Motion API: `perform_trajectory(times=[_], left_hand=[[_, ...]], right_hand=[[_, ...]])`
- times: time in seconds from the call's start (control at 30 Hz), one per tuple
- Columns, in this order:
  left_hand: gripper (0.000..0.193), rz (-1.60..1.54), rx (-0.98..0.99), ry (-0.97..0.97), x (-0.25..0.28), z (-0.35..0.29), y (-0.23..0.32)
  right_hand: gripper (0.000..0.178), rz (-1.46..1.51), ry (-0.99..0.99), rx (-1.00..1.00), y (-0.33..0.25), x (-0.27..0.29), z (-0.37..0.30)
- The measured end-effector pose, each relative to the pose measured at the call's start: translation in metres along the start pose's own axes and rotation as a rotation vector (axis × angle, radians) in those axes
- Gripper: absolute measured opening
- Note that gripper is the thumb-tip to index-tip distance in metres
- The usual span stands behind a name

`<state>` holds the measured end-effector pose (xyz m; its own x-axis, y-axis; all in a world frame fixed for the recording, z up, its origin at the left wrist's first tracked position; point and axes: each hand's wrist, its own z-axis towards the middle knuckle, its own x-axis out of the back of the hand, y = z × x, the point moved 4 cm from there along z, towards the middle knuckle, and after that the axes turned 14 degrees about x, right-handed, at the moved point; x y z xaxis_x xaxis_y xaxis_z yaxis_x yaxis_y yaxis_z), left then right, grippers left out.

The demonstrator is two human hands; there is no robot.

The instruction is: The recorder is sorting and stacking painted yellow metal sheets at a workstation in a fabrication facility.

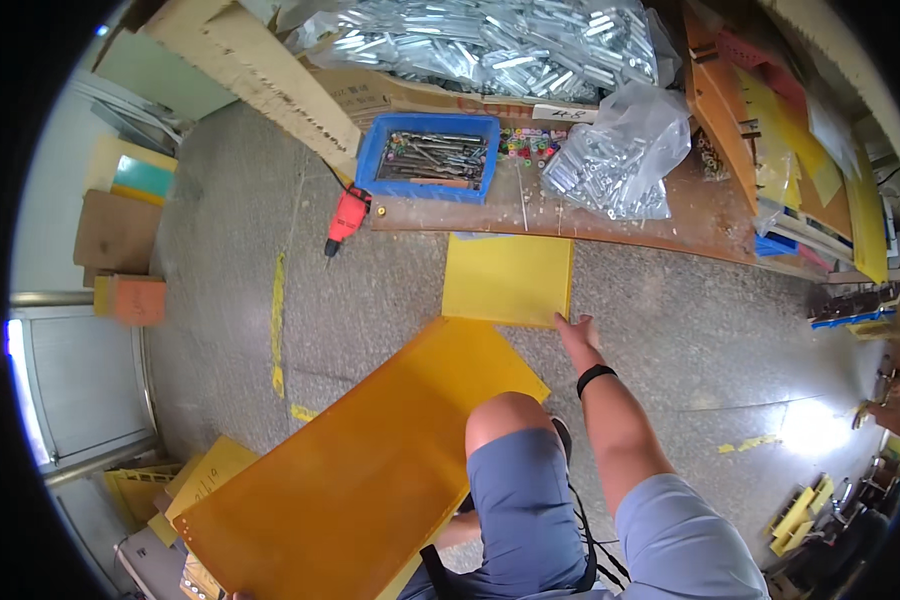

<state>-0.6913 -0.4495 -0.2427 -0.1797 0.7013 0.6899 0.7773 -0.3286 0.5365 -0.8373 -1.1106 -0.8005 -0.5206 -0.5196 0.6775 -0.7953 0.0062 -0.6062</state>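
Observation:
A long yellow-orange panel (340,450) slants across my lap from the lower left, its upper end near my knee. At its bottom edge only the fingertips of my left hand (239,596) show, hooked on the rim; the rest is behind the panel. A smaller yellow square panel (508,280) stands in front of the workbench, just beyond the long panel's upper end. My right hand (578,332) reaches forward and grips the near right corner of this square panel, thumb and fingers at its edge. A black band circles the right wrist.
On the workbench (630,232) lie a blue tray (490,160) of metal rods and bits, a clear bag (610,165) of metal parts, and colored small pieces (530,142). A red power drill (348,215) hangs at its left end. Cardboard boxes (120,235) stand left.

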Motion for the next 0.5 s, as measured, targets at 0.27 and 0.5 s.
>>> perform_trajectory(times=[0.27, 0.5], left_hand=[[0.021, 0.195, -0.198, 0.115, 0.008, 0.015, 0.000], [0.024, 0.351, -0.342, 0.059, 0.019, 0.015, 0.003]], right_hand=[[0.083, -0.211, 0.199, -0.274, -0.038, -0.020, -0.005], [0.062, 0.426, -0.139, -0.151, -0.038, -0.030, -0.015]])
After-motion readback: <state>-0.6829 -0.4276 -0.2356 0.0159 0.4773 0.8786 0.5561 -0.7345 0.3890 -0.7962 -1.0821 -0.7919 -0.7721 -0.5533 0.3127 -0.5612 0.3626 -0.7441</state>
